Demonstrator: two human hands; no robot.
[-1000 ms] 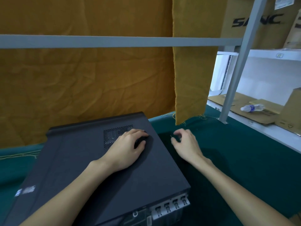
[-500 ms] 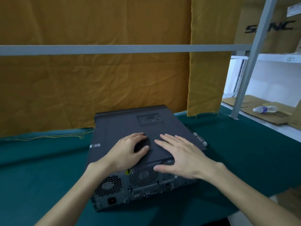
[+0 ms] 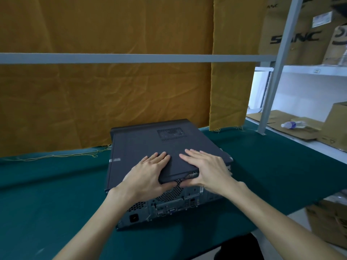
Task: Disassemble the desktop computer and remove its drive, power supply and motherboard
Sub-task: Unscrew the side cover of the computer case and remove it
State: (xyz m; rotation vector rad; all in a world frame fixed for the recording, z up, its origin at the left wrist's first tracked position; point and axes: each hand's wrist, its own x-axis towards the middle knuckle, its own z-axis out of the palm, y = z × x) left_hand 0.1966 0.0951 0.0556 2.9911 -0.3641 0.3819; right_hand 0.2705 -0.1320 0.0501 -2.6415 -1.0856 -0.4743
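Your left hand (image 3: 148,175) and right hand (image 3: 204,169) both grip the near edge of the cover (image 3: 159,147), fingers flat on top, thumbs hooked under. The computer (image 3: 169,201) lies on its side on the green table (image 3: 56,194), rear ports facing you.

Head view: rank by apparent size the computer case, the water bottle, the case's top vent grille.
1. computer case, by far the largest.
2. vent grille.
3. water bottle, looks close to the grille, but it lies farther away, so this order is unsure.
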